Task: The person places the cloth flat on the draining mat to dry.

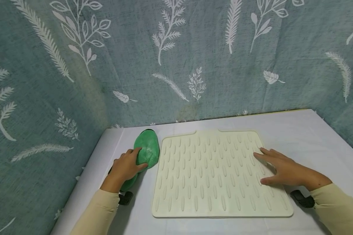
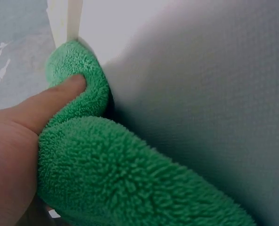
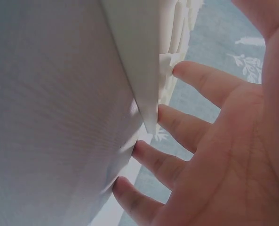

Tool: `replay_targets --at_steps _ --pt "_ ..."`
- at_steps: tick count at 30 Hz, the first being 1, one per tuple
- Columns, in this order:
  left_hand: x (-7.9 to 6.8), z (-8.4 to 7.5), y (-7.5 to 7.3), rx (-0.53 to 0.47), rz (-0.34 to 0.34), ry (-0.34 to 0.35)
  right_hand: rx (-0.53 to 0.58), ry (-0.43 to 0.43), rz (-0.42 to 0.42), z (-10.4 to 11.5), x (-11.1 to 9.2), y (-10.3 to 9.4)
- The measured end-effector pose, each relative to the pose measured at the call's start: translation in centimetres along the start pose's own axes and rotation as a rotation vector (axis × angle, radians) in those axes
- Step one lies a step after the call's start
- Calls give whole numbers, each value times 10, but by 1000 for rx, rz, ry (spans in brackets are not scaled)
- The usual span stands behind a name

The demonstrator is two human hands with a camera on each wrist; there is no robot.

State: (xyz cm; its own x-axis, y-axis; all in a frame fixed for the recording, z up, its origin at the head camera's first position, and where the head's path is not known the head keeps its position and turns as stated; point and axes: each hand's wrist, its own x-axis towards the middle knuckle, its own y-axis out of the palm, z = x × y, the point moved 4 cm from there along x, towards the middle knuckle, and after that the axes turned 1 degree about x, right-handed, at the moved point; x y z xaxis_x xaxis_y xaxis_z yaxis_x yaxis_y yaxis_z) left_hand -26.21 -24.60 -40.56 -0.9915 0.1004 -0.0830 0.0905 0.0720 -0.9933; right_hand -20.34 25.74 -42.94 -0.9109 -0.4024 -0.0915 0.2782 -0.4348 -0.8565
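On the left of the head view, a bunched green microfiber cloth (image 1: 148, 147) lies beside a cream mat (image 1: 207, 174) with raised oval ridges. My left hand (image 1: 124, 167) grips the cloth from its near left side. In the left wrist view, the thumb sinks into the fluffy cloth (image 2: 111, 169); the other fingers are mostly hidden. Over the mat's right edge, my right hand (image 1: 286, 171) is spread with nothing held. The right wrist view shows its fingertips (image 3: 165, 113) at or very near the mat's rim (image 3: 137, 52) and the table surface.
Both the mat and the cloth lie on a white-covered table (image 1: 294, 130). Grey-green fabric with white leaf prints (image 1: 176, 81) hangs behind the table and along its sides. A small black device (image 1: 302, 198) is worn at the right wrist, another (image 1: 125, 198) at the left.
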Motion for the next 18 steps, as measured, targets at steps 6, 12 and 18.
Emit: replay_targets --at_steps 6,12,18 --pt "-2 0 3 6 -42 -4 -6 4 4 0 -1 0" --pt "-7 1 4 -11 -74 -31 -37 0 2 0 2 2" --pt "-6 -2 1 -14 -110 -26 -25 26 5 1 0 -1"
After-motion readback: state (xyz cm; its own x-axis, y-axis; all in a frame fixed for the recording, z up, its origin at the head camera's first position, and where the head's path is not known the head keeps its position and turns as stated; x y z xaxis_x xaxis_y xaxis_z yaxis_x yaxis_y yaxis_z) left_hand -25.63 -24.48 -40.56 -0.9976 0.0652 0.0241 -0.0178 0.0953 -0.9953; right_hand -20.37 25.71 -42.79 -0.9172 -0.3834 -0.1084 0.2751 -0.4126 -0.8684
